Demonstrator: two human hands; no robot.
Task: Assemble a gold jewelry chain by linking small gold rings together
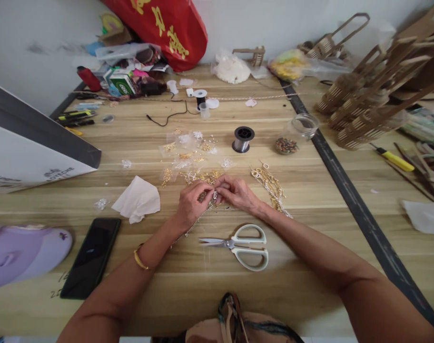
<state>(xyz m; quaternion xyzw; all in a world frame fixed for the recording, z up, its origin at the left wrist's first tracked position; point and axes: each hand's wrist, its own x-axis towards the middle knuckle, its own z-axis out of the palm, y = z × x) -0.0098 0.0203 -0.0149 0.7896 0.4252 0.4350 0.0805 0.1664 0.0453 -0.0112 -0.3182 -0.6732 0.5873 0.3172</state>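
My left hand (191, 204) and my right hand (236, 193) meet at the middle of the wooden table (210, 286), fingertips pinched together on a small bead piece (214, 195) of a gold chain (199, 216) that trails back under my left wrist. A gold bangle (141, 259) sits on my left forearm. Just beyond the hands lie loose gold findings and small clear bags (188, 157). A pile of gold chains and rings (270, 186) lies right of my right hand. White-handled scissors (243, 245) rest near my forearms.
A spool of clear thread (242, 139), a glass jar (304, 126) and a lid of coloured beads (286, 146) stand further back. A crumpled tissue (137, 199), black phone (92, 255), purple object (20, 252) and white box (27, 147) are at left. Wooden baskets (367, 105) crowd the right.
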